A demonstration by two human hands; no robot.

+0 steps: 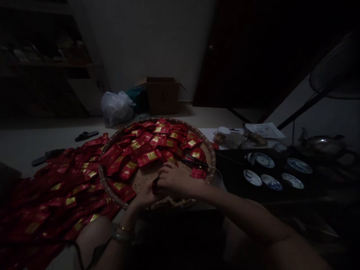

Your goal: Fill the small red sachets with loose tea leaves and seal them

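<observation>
My left hand (144, 197) and my right hand (176, 182) meet over the near part of a round woven bamboo tray (101, 178). The fingers of both are closed around a small dark thing (155, 185); the dim light and my fingers hide what it is. Shiny red packets (150, 156) with gold labels fill the far and left parts of the tray. Beyond my right hand, a slim black tool (195, 162) with a pale cord lies in the tray. Close to my right wrist sits a small stack of flat red packets (198, 173).
A large heap of red packets (70, 202) covers the floor on the left. To the right, a dark table (233, 168) bears several blue-and-white dishes (264, 160) and a kettle (323, 144). Behind stand a cardboard box (163, 95), a plastic bag (116, 107) and a fan (337, 71).
</observation>
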